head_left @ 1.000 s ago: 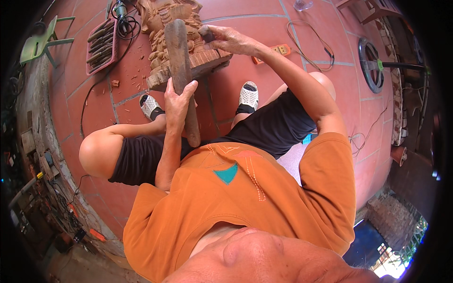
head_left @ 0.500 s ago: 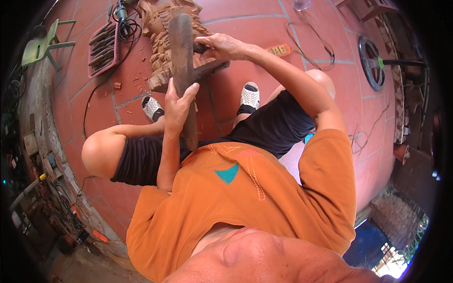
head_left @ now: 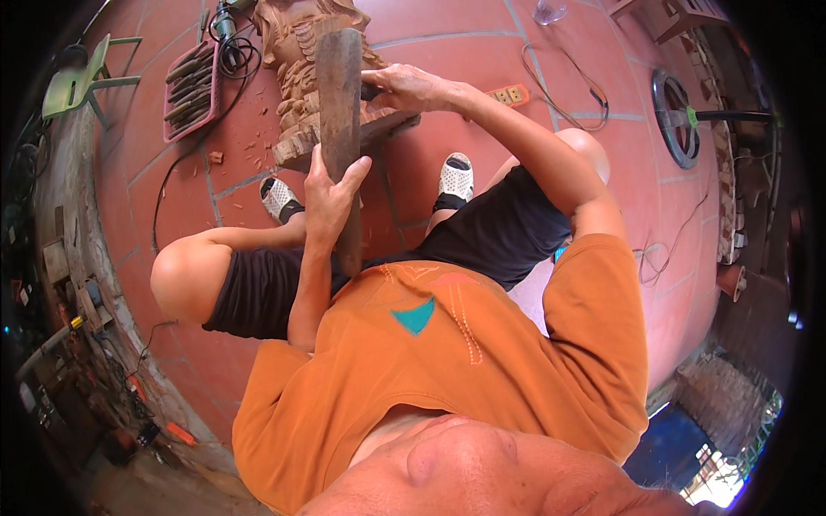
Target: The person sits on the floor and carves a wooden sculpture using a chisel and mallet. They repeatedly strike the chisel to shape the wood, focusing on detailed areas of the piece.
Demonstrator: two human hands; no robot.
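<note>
The person sat low on the red tiled floor (head_left: 482,155), knees apart, with a carved wooden figure (head_left: 297,82) standing between the feet. The left hand (head_left: 331,193) was wrapped around a long wooden mallet (head_left: 340,103), gripping it low on the shaft, fingers curled and pressed together on the near side and the thumb hooked over the right edge; the heavy, flat-faced upper part rose well above the fingers and covered the middle of the carving. The right hand (head_left: 409,86) reached in from the right and lay closed against the figure just beside the mallet's head, fingers bunched around a thin dark tool (a chisel, most likely, though only a stub of it showed and I could not tell how it was pinched). The carving sat beyond both hands, touching the right one and partly hidden behind the mallet. Two white shoes (head_left: 456,176) rested on the tiles just below its base, with wood chips scattered about. To the left lay a tray of chisels (head_left: 189,86) and a power tool (head_left: 225,21) with its cord looping over the floor, and further left stood a green plastic chair (head_left: 82,82). An orange power strip (head_left: 508,93) lay to the right of the hand.
</note>
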